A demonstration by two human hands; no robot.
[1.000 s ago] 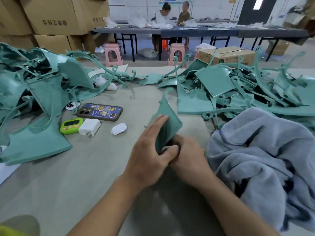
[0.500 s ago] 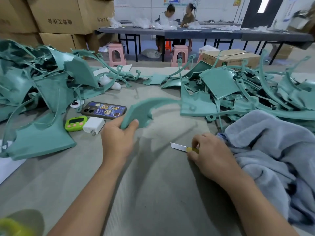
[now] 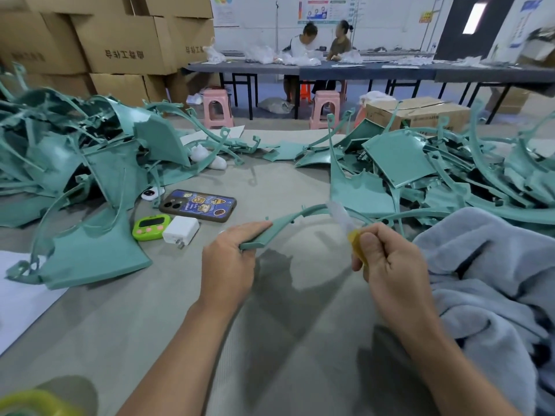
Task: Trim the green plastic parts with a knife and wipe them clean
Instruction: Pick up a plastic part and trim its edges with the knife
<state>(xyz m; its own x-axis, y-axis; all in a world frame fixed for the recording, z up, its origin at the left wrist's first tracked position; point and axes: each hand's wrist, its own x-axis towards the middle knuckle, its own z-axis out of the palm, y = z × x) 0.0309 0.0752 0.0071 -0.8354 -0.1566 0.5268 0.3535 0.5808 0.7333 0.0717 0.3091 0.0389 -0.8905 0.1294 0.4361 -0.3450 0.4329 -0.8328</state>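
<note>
- Head view: the left hand [image 3: 228,265] is near the middle of the grey worktop [image 3: 144,319]. Its fingers and thumb are curled round the flat end of a thin curved green plastic strip [image 3: 285,219], which it holds just above the surface.
- The right hand [image 3: 390,262] is closed in a fist round the yellow handle of a small knife [image 3: 355,239]. The blurred blade reaches up to the strip's arc, but I cannot tell whether it touches.
- A crumpled grey-blue fleece cloth [image 3: 495,280] lies along the worktop's right edge, just beside the right wrist.
- A left heap of green plastic parts [image 3: 90,175] and a right heap of green plastic parts [image 3: 405,163] fill the far corners.
- A phone in a blue cartoon case [image 3: 198,205], a lime-green digital timer [image 3: 151,226] and a white plug charger [image 3: 181,231] sit together to the left of the hands.
</note>
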